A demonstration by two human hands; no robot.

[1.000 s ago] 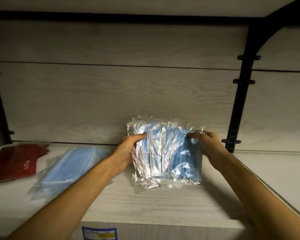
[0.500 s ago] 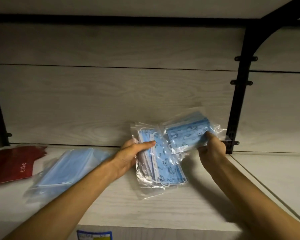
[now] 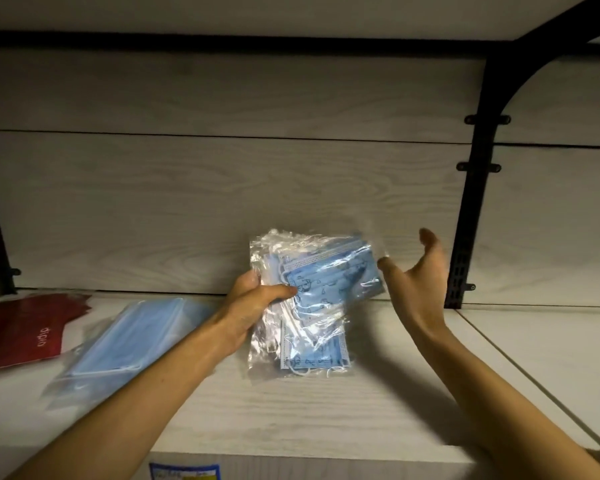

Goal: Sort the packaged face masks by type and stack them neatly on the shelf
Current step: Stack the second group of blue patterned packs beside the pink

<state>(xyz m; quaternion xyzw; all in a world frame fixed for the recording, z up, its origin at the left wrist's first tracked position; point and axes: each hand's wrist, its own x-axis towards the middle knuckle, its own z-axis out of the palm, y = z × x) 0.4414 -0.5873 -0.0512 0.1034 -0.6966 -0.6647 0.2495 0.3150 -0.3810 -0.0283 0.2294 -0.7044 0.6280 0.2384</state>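
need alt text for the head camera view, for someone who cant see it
A person's left hand grips a bundle of clear-bagged blue patterned face masks on a pale wooden shelf, while the right hand is open beside it, holding nothing. Further left lie a pack of plain blue masks and a red packet.

Two hands are showing, the left hand (image 3: 253, 306) and the right hand (image 3: 416, 282); one bundle of patterned mask packs (image 3: 312, 299) at centre, one plain blue pack (image 3: 125, 341) lower left, one red packet (image 3: 25, 327) far left
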